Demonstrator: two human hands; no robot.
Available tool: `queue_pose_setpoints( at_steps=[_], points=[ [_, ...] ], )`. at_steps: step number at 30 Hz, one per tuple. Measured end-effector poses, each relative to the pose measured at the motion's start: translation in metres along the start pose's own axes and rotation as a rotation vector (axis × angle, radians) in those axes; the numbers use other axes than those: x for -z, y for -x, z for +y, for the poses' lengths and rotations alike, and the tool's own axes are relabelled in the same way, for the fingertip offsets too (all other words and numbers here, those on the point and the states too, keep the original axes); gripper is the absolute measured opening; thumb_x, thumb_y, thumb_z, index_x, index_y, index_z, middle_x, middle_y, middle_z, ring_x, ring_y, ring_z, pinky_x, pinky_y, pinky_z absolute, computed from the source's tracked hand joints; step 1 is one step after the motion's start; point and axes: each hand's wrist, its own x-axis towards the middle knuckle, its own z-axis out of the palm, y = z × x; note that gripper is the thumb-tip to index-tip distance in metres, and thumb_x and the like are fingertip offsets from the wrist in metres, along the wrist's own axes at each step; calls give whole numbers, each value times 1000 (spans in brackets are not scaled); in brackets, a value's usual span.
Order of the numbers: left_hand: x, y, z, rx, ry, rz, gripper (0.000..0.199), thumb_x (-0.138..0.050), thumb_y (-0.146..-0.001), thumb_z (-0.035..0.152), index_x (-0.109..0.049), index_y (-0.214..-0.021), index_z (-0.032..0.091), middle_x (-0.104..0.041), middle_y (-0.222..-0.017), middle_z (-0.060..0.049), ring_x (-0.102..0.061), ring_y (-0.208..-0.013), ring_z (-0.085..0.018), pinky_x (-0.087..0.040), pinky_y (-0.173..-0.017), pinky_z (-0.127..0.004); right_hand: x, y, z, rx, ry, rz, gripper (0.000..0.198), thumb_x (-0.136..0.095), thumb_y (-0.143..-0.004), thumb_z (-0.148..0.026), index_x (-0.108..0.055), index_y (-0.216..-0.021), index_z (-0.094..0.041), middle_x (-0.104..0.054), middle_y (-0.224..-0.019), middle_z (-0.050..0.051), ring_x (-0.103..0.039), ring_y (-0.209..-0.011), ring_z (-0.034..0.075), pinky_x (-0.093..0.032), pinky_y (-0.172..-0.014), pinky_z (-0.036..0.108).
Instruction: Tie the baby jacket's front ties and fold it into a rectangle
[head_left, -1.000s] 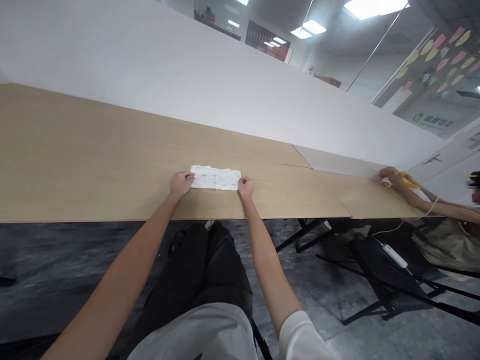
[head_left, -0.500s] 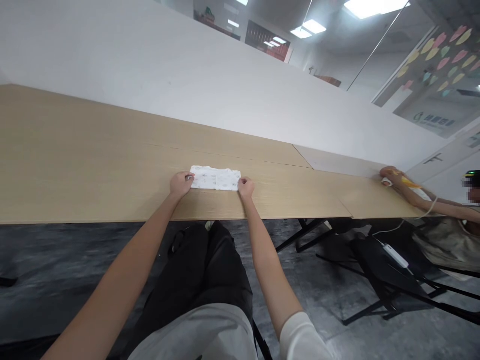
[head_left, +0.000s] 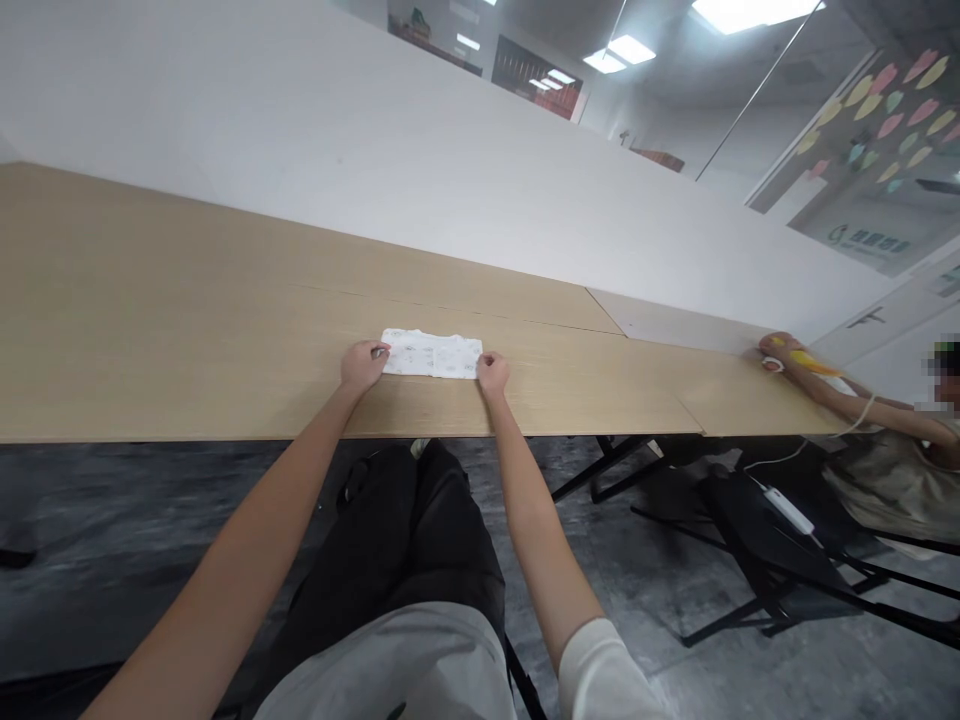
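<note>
Head camera view shows a folded white cloth [head_left: 433,355] with faint grey marks lying flat on the long wood-toned desk [head_left: 187,330], nearer the front edge than the back one. It makes a narrow strip, its long sides running roughly along the front edge; its upper side is slightly wavy.

The left hand [head_left: 364,367] is at the strip's left end, thumb and fingers drawn together there. The right hand [head_left: 492,374] is at the opposite end, fingers curled in by the lower right corner. Both seem to be pinching the cloth, though the fingertips are too small for me to be quite sure. Both forearms reach in over the desk's front edge.

A white wall [head_left: 337,150] rises behind the desk's back edge, with glass panels [head_left: 675,110] above it. Towards the desk's far right end, a co-worker's arm [head_left: 832,400] stretches across the front edge, near something yellow and white [head_left: 817,366] whose form is unclear. Below, in front of that end, a white power strip [head_left: 789,511] lies on a black folding chair [head_left: 780,550].
</note>
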Motion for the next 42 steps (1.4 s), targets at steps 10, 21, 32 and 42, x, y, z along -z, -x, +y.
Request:
queue_pose_setpoints(
  at_steps=[10,21,32,42],
  points=[
    [-3,-2,-4,0,-2,15,36,-50,-83,27,-76,-105,16,-73,-119,-10,-65,-112,-27,-48,-100,-36,-10,0,-41,300,247,21,35,-39,-96,-12,-70,-112,-11,-69,-115,17,-60,-111,24,-40,-98,32],
    [-8,-3,-2,-82,-120,-37,60,-45,-77,15,-63,-134,21,-56,-145,-9,-49,-135,-29,-37,-114,-47,-13,-32,-53,167,434,-303,40,-36,-97,-11,-56,-131,-14,-62,-133,18,-52,-130,27,-30,-113,55],
    [9,-45,17,-173,-332,-247,47,-57,-65,22,-75,-109,25,-71,-123,-8,-60,-120,-31,-41,-107,-41,12,-42,-42,275,452,-387,17,-53,-92,-16,-69,-97,-16,-72,-114,13,-63,-107,22,-40,-105,42],
    [55,-71,33,-129,-2,-58,28,-55,-82,40,-69,-91,18,-71,-99,-9,-63,-90,-24,-48,-79,-30,65,-68,-74,272,-329,-262,17,-56,-89,-28,-51,-75,-18,-56,-72,-2,-51,-66,11,-40,-63,21]
  ],
)
